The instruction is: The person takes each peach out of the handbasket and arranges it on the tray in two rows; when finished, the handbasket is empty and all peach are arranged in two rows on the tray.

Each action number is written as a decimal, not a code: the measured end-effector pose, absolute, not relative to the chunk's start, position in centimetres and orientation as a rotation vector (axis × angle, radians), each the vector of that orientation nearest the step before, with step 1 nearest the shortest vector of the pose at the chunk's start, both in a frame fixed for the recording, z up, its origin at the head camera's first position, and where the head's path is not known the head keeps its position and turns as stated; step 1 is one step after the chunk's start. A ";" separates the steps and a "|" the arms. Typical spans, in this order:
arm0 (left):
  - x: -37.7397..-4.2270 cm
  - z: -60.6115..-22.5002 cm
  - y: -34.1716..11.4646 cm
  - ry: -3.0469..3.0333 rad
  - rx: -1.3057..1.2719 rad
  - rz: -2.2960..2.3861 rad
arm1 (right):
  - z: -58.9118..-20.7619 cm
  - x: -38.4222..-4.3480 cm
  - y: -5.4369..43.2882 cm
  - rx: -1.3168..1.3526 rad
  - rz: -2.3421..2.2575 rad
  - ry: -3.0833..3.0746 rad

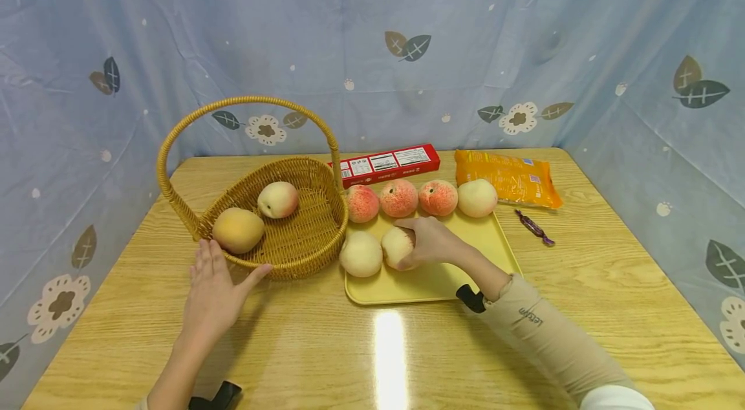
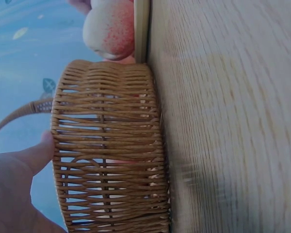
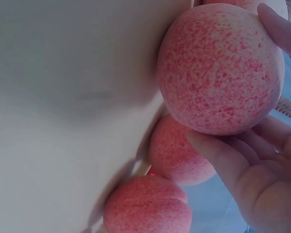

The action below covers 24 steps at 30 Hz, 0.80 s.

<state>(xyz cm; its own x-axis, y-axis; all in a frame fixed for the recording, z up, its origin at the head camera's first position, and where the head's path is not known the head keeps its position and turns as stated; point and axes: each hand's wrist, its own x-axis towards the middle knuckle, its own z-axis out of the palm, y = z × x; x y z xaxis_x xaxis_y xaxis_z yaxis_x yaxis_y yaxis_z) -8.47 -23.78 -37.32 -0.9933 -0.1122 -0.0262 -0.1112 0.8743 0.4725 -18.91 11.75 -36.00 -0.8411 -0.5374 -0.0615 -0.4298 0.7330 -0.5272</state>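
A red box [image 1: 388, 164], orange packet [image 1: 507, 178] and wrapped candy [image 1: 534, 227] lie behind the tray.

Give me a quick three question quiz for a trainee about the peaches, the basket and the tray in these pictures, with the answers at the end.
1. How many pieces of fruit lie in the basket?
2. True or false: the right hand holds a peach on the yellow tray.
3. What does the left hand rest beside: A the red box, B the basket, C the orange bag?

Key
1. Two.
2. True; its fingers curl round the peach.
3. B, with the thumb against the wicker wall.
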 end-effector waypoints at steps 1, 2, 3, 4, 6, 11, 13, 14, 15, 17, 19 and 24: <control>-8.5 -37.3 -23.8 -3.039 0.181 -0.766 | -36.0 -18.9 11.7 -0.775 -0.751 2.722; -8.5 -37.3 -23.8 -3.039 0.182 -0.768 | -35.9 -18.9 11.7 -0.776 -0.756 2.718; -8.5 -37.3 -23.8 -3.039 0.180 -0.770 | -35.9 -18.9 11.8 -0.774 -0.759 2.713; -8.5 -37.3 -23.8 -3.041 0.181 -0.773 | -35.9 -19.0 11.8 -0.775 -0.761 2.709; -8.5 -37.3 -23.8 -3.032 0.174 -0.777 | -35.9 -19.0 11.9 -0.769 -0.761 2.698; -8.5 -37.6 -23.9 -3.027 0.168 -0.771 | -36.1 -18.9 12.0 -0.776 -0.774 2.679; -8.4 -37.6 -23.9 -3.031 0.174 -0.773 | -36.2 -18.9 12.1 -0.793 -0.788 2.674; -8.4 -37.6 -23.9 -3.028 0.177 -0.775 | -36.3 -19.0 12.1 -0.799 -0.794 2.673; -8.4 -37.6 -23.9 -3.027 0.178 -0.778 | -36.4 -19.0 12.2 -0.806 -0.799 2.672; -8.4 -37.6 -23.8 -3.023 0.179 -0.783 | -36.4 -19.0 12.2 -0.812 -0.812 2.666; -8.4 -37.6 -23.8 -3.021 0.183 -0.786 | -36.4 -18.9 12.3 -0.809 -0.826 2.661; -8.4 -37.7 -23.9 -3.013 0.188 -0.793 | -36.4 -18.7 12.3 -0.804 -0.854 2.653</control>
